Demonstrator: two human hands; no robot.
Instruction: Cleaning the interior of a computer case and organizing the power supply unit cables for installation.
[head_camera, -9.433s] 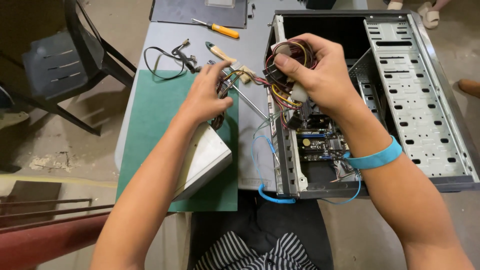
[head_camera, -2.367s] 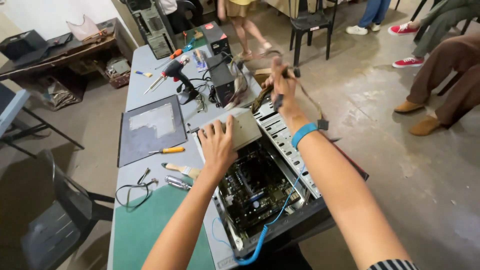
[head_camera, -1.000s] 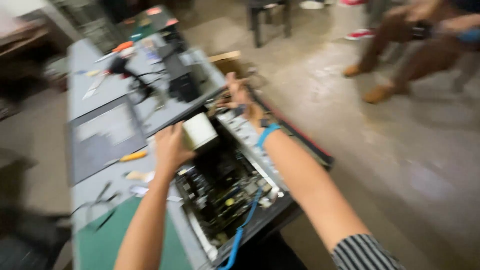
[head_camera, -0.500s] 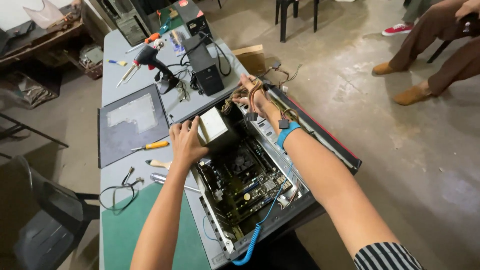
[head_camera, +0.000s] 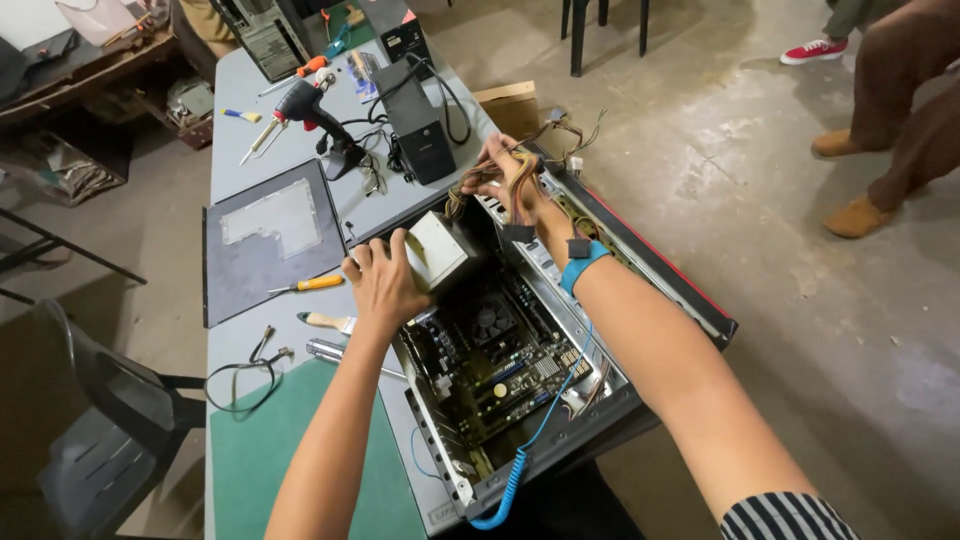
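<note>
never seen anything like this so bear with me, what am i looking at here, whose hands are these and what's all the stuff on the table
The picture comes from a camera worn on a person's head, looking down at their own two bare hands. They stand at a grey table with an opened computer case lying on it, its green circuit board showing.

The left hand grips a pale metal box, the kind that powers a computer, at the top of the case. The right hand, with a blue wristband, holds up a bundle of coloured wires coming from that box.

On the table lie a dark side panel, an orange-handled screwdriver, a small brush, a green mat, a black cable loop and a soldering tool on a stand. Other people's legs show at the top right.
</note>
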